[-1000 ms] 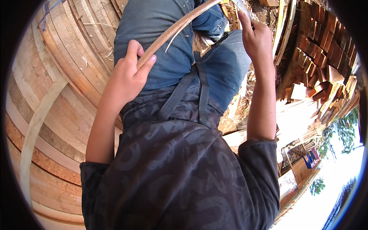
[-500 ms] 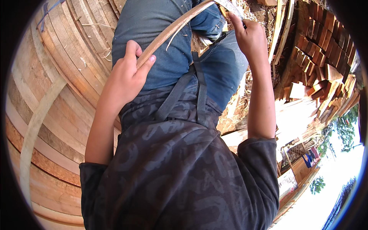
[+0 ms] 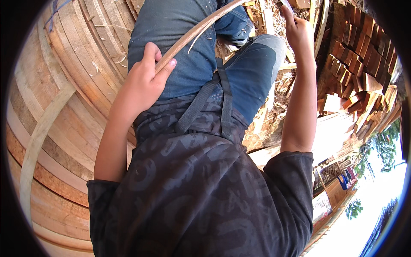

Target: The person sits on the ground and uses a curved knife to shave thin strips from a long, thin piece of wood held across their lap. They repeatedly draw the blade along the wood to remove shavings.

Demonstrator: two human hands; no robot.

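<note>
The stick (image 3: 188, 37) slants from near left to far right!
Left hand (image 3: 143, 83) clamps its near end over the thigh (image 3: 169, 21); right hand (image 3: 301, 36), well apart, grips a pale thing (image 3: 288, 4), mostly hidden.

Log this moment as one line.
left hand: holds wooden strip | right hand: holds blade-like tool, partly out of frame | left side: planks | right side: wood stack

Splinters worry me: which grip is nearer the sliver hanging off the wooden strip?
Left. The left grip holds the wooden strip below and left of the sliver; the right grip is farther off, to its right.
</note>
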